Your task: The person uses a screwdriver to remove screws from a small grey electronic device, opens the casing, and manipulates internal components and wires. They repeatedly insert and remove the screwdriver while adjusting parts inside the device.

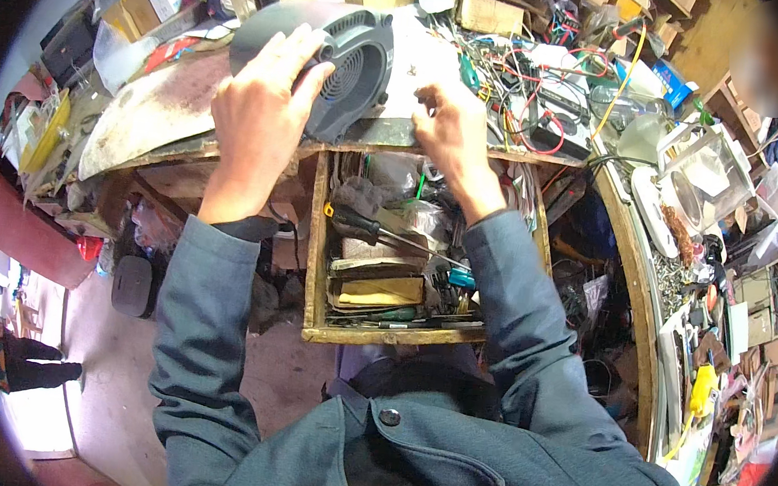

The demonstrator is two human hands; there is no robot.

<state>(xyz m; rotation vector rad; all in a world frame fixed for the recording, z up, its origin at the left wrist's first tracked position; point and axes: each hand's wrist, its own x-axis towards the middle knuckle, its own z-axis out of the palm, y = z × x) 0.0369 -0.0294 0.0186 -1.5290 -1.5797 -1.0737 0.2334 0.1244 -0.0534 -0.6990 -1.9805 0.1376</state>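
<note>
A dark grey plastic housing with a round slotted grille stands tilted on the pale, stained worktop. My left hand grips it, fingers over the top and thumb beside the grille. Just right of the housing, my right hand is held with curled fingers; whether something small is between its fingertips I cannot make out. Below my hands an open wooden drawer holds screwdrivers, bags and a yellow block.
Tangled cables and test leads crowd the back right of the bench. A clear plastic container and a yellow tool lie among clutter on the right side bench. A yellow tray is at far left. A person's legs show at lower left.
</note>
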